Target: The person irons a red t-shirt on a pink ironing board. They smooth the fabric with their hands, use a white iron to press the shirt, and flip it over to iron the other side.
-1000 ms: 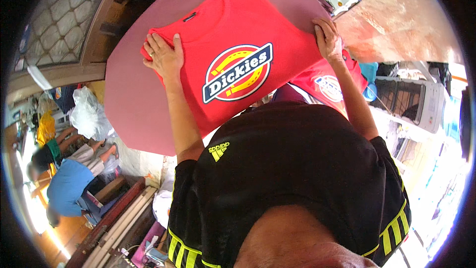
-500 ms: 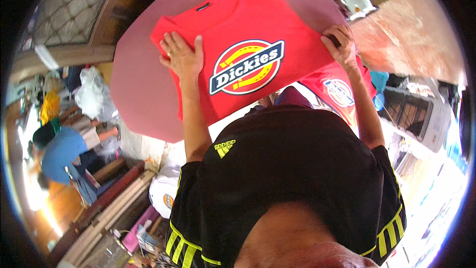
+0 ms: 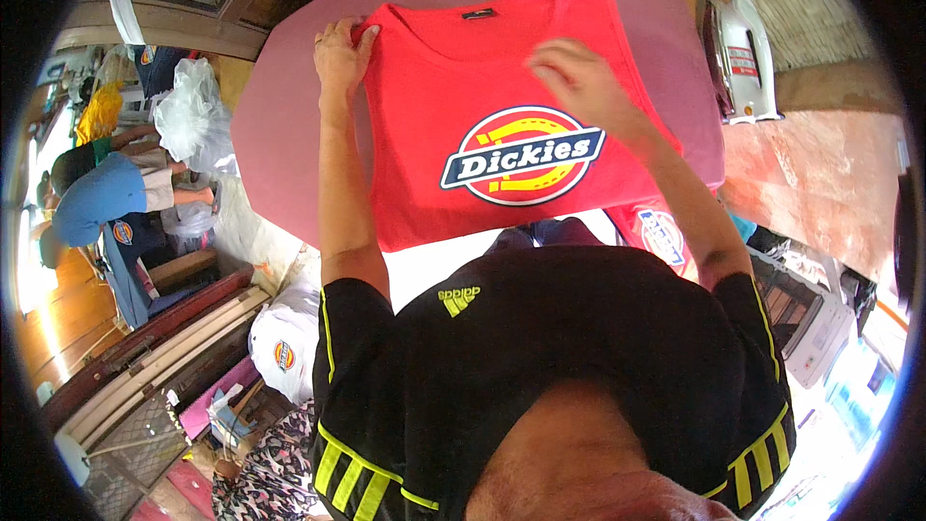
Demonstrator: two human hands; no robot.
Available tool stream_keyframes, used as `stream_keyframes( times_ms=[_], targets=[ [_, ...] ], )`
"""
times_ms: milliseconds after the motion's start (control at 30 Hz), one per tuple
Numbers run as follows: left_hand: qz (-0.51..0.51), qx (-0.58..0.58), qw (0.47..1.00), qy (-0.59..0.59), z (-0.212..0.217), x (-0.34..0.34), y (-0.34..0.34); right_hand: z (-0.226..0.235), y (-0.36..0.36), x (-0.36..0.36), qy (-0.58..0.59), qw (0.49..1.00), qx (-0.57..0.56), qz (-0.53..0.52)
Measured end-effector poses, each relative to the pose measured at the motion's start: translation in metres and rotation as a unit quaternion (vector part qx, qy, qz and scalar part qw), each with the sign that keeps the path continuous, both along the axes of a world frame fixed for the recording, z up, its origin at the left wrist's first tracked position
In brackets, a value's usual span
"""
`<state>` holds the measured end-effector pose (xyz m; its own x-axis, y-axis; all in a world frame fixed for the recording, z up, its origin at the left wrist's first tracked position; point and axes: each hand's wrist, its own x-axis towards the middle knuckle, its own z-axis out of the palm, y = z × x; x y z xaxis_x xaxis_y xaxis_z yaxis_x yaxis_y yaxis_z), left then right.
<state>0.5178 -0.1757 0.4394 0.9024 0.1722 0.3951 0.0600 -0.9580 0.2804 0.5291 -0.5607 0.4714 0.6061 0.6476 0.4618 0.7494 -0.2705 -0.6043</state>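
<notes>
- Here, the red T-shirt (image 3: 502, 125) lies spread front-up on the pink ironing board (image 3: 289, 135), its round printed emblem facing the camera and its neckline toward the board's far end
- The left hand (image 3: 340, 56) is closed on the shirt's shoulder seam at the left edge, fingers curled into the cloth; a tug there with nothing pinning the other side could likely drag the whole shirt askew and set a crease across the print
- The right hand (image 3: 577, 85) hovers or brushes over the chest, blurred, so I cannot tell whether it is flat and open or pinching fabric
- The shirt's lower hem overhangs the near edge of the board, so its weight might pull it down toward the person's black jersey (image 3: 550, 367)
- A white iron (image 3: 738, 63) stands at the board's right corner, near the right forearm; a wide sweep could knock it
</notes>
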Motion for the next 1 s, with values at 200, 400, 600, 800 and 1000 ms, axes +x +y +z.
stream_keyframes(
  times_ms=[200, 400, 600, 800, 1000],
  targets=[
    [-0.041, -0.185, 0.981, -0.027, 0.000, 0.006, 0.008, -0.026, 0.159, 0.010, -0.078, 0.986, -0.061, 0.135],
    [-0.018, -0.123, 0.990, -0.060, -0.002, 0.000, 0.005, -0.038, 0.175, 0.008, -0.130, 0.985, -0.109, 0.026],
    [0.018, -0.018, 0.998, -0.057, 0.003, -0.036, -0.066, -0.040, 0.173, 0.024, -0.063, 0.996, -0.056, 0.016],
    [0.058, 0.108, 0.990, 0.066, -0.011, -0.049, -0.087, -0.015, 0.093, 0.066, -0.009, 0.984, 0.176, -0.024],
    [0.054, 0.119, 0.989, 0.067, -0.006, -0.046, -0.094, -0.027, -0.014, 0.103, -0.201, 0.944, -0.102, -0.241]
  ],
)
